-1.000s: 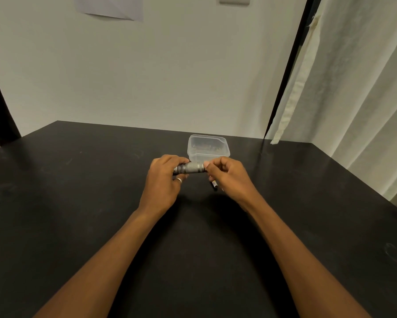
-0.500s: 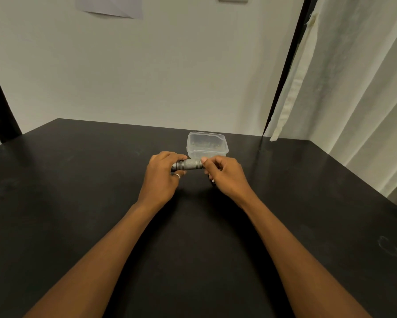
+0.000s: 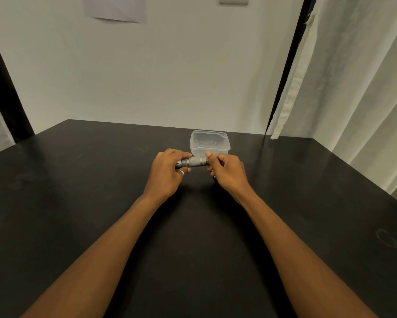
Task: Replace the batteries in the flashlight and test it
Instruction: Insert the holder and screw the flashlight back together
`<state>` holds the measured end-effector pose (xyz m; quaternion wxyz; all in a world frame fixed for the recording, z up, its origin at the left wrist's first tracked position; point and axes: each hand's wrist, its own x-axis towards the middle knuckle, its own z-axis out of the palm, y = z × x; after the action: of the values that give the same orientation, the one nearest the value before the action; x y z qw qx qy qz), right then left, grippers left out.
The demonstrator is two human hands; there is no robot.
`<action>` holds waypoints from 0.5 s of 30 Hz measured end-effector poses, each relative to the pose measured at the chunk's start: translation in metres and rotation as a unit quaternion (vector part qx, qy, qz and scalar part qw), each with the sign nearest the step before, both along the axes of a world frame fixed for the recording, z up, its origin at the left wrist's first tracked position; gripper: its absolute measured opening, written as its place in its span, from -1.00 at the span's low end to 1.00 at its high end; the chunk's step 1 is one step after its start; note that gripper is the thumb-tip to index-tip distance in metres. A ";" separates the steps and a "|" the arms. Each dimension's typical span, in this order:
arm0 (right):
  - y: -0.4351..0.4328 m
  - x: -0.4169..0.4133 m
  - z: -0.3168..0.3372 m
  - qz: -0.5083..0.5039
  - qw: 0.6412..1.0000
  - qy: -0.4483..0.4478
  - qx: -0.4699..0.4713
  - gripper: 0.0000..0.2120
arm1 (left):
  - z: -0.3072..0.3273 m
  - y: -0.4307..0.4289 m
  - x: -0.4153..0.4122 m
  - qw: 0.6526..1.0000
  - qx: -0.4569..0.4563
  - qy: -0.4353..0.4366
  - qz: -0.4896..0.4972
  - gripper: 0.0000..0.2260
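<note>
A small dark grey metal flashlight (image 3: 193, 162) lies horizontally between my hands, just above the black table (image 3: 78, 203). My left hand (image 3: 166, 174), with a ring on one finger, wraps its left end. My right hand (image 3: 227, 169) pinches the flashlight's right end with thumb and fingers, hiding that end. A small dark object shows under my right hand's fingers, too hidden to identify. Behind the flashlight stands a clear plastic container (image 3: 209, 143) with small dark items inside, too blurred to tell apart.
The table reaches a pale wall at the back. A white curtain (image 3: 353, 99) hangs along the right side, and a dark vertical frame (image 3: 287, 65) stands at the back right corner. A paper sheet (image 3: 115, 8) is stuck high on the wall.
Both hands kept hold of the flashlight. My right hand's fingers shifted on the flashlight's right end, and the dark piece seen below them a second ago is now almost covered.
</note>
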<state>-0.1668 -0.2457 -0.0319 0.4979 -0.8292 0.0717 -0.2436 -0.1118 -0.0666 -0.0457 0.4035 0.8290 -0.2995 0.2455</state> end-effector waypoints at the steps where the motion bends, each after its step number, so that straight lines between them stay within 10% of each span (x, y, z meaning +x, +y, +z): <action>1: 0.000 -0.001 0.002 -0.003 1.000 -0.007 -0.008 -0.65 | 0.000 0.000 0.001 1.000 -0.002 -0.001 0.000 -0.65; 15: -0.002 0.000 0.004 0.028 0.998 -0.004 0.047 -0.74 | 0.002 0.001 0.000 0.999 -0.026 0.017 -0.013 -0.64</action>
<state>-0.1670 -0.2479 -0.0282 0.5436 -0.8053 0.0575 -0.2294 -0.1117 -0.0656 -0.0436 0.4328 0.8183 -0.2972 0.2338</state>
